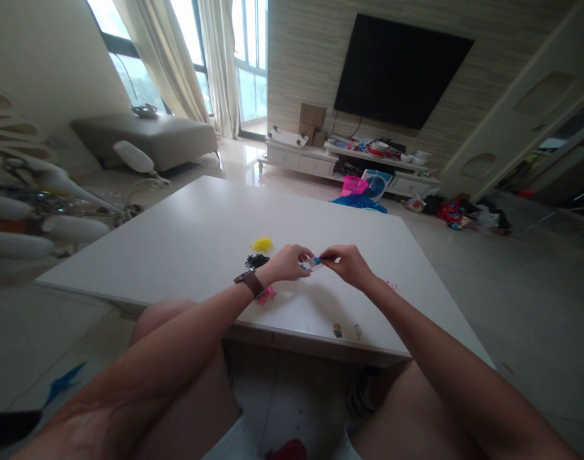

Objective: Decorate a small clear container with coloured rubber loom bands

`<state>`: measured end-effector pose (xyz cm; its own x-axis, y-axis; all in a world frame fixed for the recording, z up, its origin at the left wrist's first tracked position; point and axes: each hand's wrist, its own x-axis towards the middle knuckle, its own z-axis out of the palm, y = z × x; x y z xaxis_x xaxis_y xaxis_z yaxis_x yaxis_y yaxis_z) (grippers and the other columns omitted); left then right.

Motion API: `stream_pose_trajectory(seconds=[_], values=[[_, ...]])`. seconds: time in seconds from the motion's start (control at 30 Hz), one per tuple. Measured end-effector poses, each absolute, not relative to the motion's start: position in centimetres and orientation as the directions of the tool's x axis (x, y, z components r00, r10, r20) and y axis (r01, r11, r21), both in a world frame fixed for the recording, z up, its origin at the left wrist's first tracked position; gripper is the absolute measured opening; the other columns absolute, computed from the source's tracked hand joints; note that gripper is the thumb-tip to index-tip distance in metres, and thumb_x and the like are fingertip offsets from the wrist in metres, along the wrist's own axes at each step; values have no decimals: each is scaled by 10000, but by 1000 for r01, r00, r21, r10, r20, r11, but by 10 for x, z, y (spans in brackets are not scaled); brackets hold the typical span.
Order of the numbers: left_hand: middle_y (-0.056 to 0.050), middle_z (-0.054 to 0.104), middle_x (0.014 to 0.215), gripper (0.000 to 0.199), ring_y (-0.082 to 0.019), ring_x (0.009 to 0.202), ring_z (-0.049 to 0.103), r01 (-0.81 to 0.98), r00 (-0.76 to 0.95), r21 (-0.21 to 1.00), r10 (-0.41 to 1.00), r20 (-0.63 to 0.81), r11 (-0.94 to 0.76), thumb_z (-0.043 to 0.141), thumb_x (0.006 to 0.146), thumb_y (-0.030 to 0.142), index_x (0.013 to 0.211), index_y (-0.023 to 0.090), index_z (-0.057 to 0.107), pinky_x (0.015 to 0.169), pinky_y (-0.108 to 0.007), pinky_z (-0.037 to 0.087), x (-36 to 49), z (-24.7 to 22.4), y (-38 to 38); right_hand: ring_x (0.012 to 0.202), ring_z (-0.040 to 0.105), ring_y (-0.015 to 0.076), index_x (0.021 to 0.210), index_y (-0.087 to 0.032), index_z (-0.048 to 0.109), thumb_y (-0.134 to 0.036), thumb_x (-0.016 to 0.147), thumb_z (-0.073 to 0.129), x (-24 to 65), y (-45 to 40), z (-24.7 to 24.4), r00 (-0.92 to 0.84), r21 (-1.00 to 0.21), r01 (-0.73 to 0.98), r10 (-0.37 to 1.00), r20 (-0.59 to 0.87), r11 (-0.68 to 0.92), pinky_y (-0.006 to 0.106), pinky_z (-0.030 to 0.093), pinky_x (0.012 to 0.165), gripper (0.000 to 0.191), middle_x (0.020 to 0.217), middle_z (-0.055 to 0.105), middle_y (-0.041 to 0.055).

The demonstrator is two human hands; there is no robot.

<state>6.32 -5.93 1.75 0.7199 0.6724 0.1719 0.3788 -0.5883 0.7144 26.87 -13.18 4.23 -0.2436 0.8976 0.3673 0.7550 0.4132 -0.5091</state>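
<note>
Over the white table [215, 236], my left hand [291, 262] has its fingers closed around one side of a small clear and blue item [314, 261]. The fingers of my right hand [345, 262] pinch the other side of that item. What exactly it is cannot be made out. Left of my left hand lie a yellow pile of thin bands [262, 244] and a black pile [257, 260]. A pink pile [266, 294] is partly hidden by my left wrist, which wears a brown-strapped watch. Another bit of pink [391, 285] shows beside my right forearm.
Near the table's front edge lie a small yellow figure piece [338, 330] and a small pale piece [358, 331]. Beyond the table stand a pink basket [354, 186] and a low white cabinet [301, 160]. White lamp shades [74, 228] are at the left.
</note>
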Motion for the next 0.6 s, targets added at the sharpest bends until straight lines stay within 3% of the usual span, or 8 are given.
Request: stream_pose_trajectory(seconds=[0.13, 0.3, 0.6], values=[[-60, 757, 857, 428, -190, 756, 690, 356, 719, 774, 682, 132, -524, 751, 621, 195, 1046, 151, 775, 660, -252, 521, 63, 20, -60, 627, 616, 133, 792, -178, 744, -127, 800, 727, 265, -132, 47, -227, -508, 758, 896, 381, 409, 239, 442, 625, 54, 703, 719, 5], [-73, 763, 874, 450, -195, 756, 695, 325, 715, 833, 693, 93, -447, 769, 608, 188, 1057, 146, 774, 644, -254, 531, 63, 20, -59, 690, 653, 148, 786, -194, 777, -106, 816, 697, 269, -129, 51, -309, -528, 697, 868, 389, 485, 253, 479, 663, 123, 785, 739, 32], [-65, 759, 850, 435, -212, 826, 702, 259, 743, 869, 662, 100, -422, 792, 595, 224, 1021, 141, 779, 737, -282, 549, 65, 15, -57, 652, 635, 140, 787, -191, 770, -153, 822, 703, 268, -134, 60, -256, -539, 703, 872, 417, 464, 248, 471, 620, 85, 741, 721, 23]])
